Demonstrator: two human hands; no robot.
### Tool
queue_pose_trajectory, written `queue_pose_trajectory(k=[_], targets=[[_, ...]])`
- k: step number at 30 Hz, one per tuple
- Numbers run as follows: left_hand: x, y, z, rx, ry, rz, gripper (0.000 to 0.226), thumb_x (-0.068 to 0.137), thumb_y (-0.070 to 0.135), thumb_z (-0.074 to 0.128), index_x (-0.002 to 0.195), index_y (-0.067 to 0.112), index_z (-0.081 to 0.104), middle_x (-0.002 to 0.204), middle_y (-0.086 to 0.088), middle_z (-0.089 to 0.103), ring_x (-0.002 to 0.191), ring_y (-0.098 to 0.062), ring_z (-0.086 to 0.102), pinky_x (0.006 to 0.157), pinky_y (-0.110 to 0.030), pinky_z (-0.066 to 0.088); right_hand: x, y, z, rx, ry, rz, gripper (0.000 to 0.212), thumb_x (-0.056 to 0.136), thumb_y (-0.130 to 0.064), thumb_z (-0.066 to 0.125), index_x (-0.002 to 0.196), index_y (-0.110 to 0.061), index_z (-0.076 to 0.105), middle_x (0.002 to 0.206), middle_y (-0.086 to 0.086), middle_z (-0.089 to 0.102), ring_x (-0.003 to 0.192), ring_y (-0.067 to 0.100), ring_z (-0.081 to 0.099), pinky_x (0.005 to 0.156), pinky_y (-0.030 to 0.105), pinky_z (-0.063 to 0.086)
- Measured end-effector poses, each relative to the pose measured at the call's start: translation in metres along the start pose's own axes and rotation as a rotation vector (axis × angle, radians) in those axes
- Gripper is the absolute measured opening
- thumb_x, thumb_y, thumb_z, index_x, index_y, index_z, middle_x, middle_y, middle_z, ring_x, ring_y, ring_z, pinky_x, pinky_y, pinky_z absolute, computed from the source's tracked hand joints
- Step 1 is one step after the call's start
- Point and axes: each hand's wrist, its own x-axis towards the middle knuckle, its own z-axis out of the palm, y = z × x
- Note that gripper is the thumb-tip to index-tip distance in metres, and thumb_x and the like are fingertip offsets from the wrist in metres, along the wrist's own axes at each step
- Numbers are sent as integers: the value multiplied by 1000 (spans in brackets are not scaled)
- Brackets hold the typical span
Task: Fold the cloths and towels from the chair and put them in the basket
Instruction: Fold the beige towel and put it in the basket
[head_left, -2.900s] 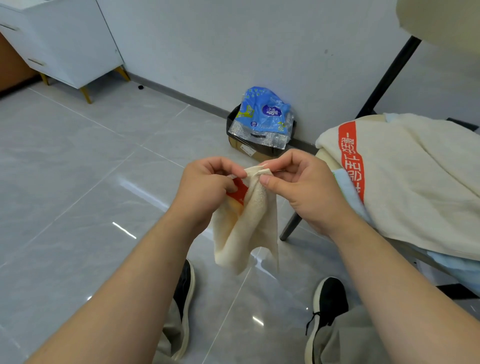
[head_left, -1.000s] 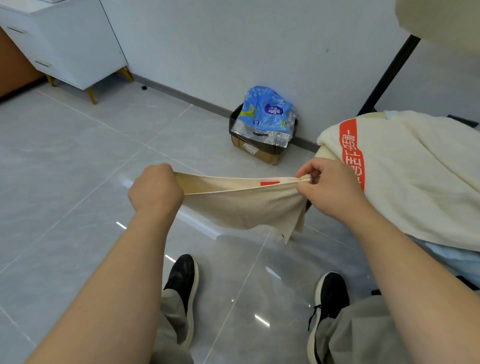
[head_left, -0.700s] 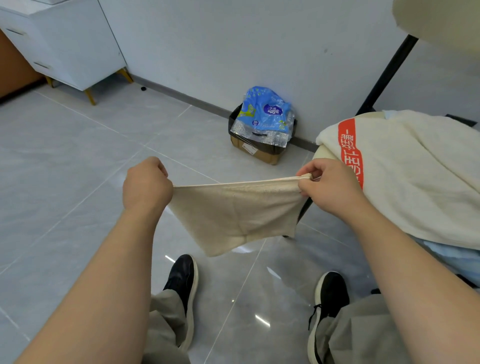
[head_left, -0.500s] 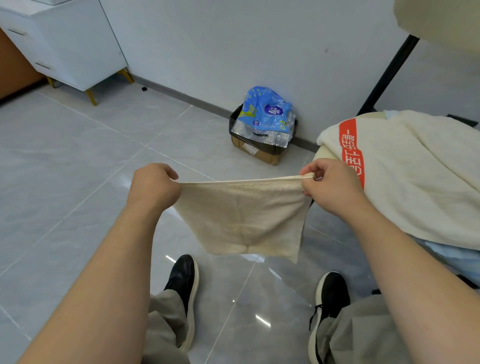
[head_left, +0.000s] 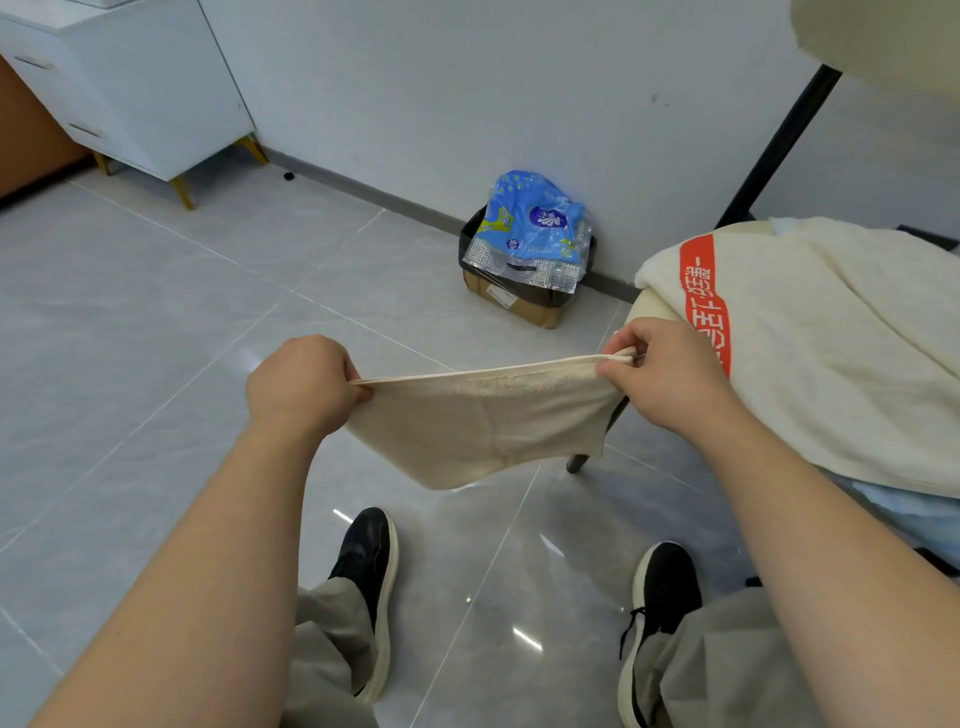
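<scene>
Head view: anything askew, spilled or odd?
Nothing damaged or spilled. The small cream cloth, gripped by left hand and right hand, hangs lopsided, bottom edge slanting. A blue plastic pack slumps over a cardboard box by the wall.

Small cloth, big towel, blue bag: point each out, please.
small cloth (head_left: 483, 421), head view, middle of the hanging part.
big towel (head_left: 831, 353), head view, cream area right of the red stripe.
blue bag (head_left: 535, 226), head view, printed front.

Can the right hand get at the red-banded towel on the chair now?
Probably yes: the right hand is right beside the towel with nothing between, but it is busy pinching the small cloth.
</scene>
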Motion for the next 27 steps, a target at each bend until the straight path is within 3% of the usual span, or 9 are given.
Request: queue_pose_trajectory(k=[5,8,11,14,17,22,27], targets=[[-1,2,0,-43,44,59,16,79,29,70,69,24,59,80,6,60,83,-23,58,63,-29,44,4,9,4,-72,31,19,18,83,-25,73,76,-32,58,93,0,70,88,18,61,76,27,44],[-2,3,0,-201,26,108,13,80,16,63,71,21,55,86,6,65,84,-24,60,69,-38,53,5,12,6,-88,46,50,18,81,-28,73,74,-34,57,100,2,69,81,16,63,75,27,46],[-3,3,1,-243,42,160,13,82,9,54,77,21,52,77,3,62,77,-27,58,64,-40,52,6,12,5,-82,55,56,17,82,-26,73,78,-33,58,103,4,69,91,21,63,82,31,50],[-4,2,-1,-261,-12,206,28,88,10,53,95,36,60,85,12,63,81,-19,60,69,-35,53,5,12,5,-87,40,64,11,86,-22,72,87,-32,67,107,6,70,103,24,61,90,32,48],[-2,-1,-2,-302,-62,186,36,86,3,49,87,32,70,80,8,67,71,-19,65,64,-34,56,5,12,4,-137,37,48,13,89,-23,69,100,-27,74,113,10,70,112,26,59,93,32,45],[3,-6,-1,-248,-50,133,34,84,1,51,85,28,72,79,-1,68,72,-21,63,63,-30,51,2,9,2,-137,28,59,5,93,-33,60,91,-36,58,105,9,67,104,25,57,85,34,47],[2,-7,1,-82,-24,-21,28,78,4,50,79,25,69,84,-3,66,77,-27,60,61,-31,48,-5,-8,0,-3,-1,-62,6,96,-26,60,100,-24,64,82,-5,64,75,10,55,62,26,36]])
